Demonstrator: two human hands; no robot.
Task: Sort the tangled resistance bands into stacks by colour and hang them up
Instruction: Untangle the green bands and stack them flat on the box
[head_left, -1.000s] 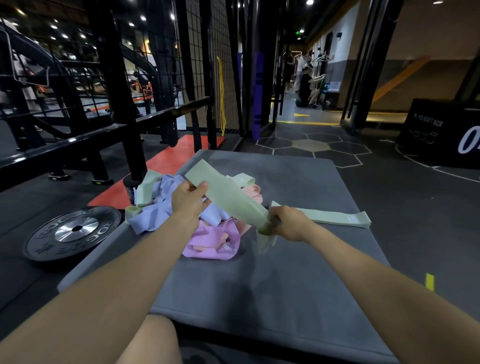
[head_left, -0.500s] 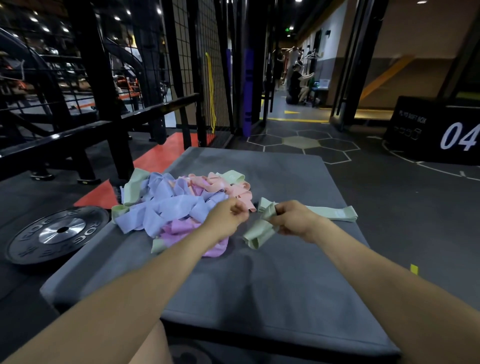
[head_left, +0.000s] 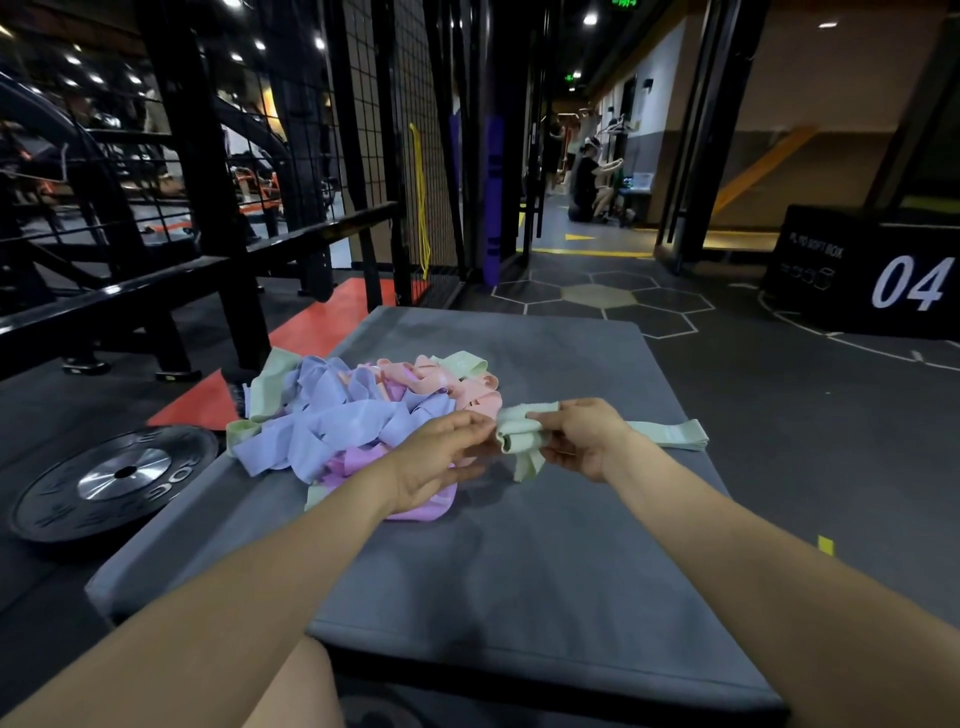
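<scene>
the bunched pale green band (head_left: 521, 439) sits between my two hands, just above the grey mat (head_left: 519, 561), a little right of the mat's middle. it is folded over on itself into a thick wad, with a loose end drooping down toward the mat. my right hand (head_left: 582, 439) has it: the fingers curl over the top of the wad and the thumb closes in from below, so the band is gripped in that curl. my left hand (head_left: 441, 457) is right beside it, fingertips drawn together at the band's left edge and touching it; whether they actually pinch the fabric i cannot tell, since that hand is a bit blurred.

behind my right wrist a second green band (head_left: 670, 435) lies flat on the mat, stretched out toward the right edge. to the left of my hands is the tangled pile (head_left: 363, 415), resting on the mat's left half: lavender-blue bands on the near left, pink ones at the back right, lilac ones at the front under my left wrist, and a few green loops poking out at the edges.

off the mat to the left, a black weight plate (head_left: 117, 475) lies flat on the floor. a black box marked 04 (head_left: 883, 275) stands at the far right.
</scene>
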